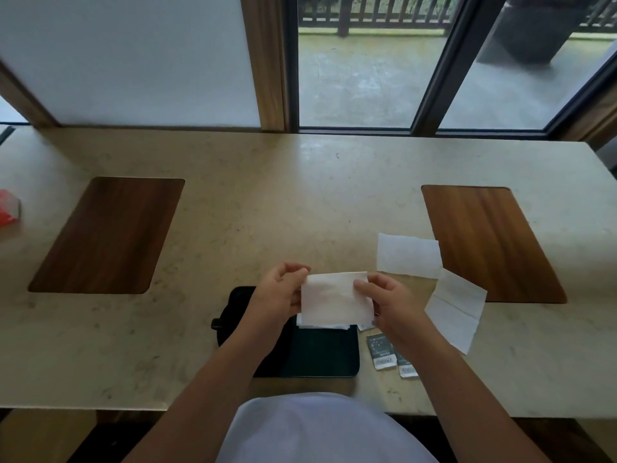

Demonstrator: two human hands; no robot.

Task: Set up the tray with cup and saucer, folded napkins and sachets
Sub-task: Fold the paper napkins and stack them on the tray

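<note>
Two hands pinch one white napkin [335, 297] by its side edges, held above the black tray [320, 354] at the bench's near edge: left hand [278, 292] on the left edge, right hand [389, 302] on the right. Another napkin [322, 325] lies on the tray's far edge. Two loose napkins [409, 255] [455, 309] lie on the bench [267, 195] right of the tray. Sachets [380, 350] sit just beside the tray's right edge.

Three white paper napkins: one held up [335, 297], two lying flat [408, 255] [455, 309]. A fourth white sheet [322, 325] may lie beneath the held one. One black rectangular tray [320, 355]. Two grey sachets [380, 350] [405, 364]. Two dark wooden inlaid panels [107, 235] [490, 242]. Two bare hands [278, 294] [389, 302].
</note>
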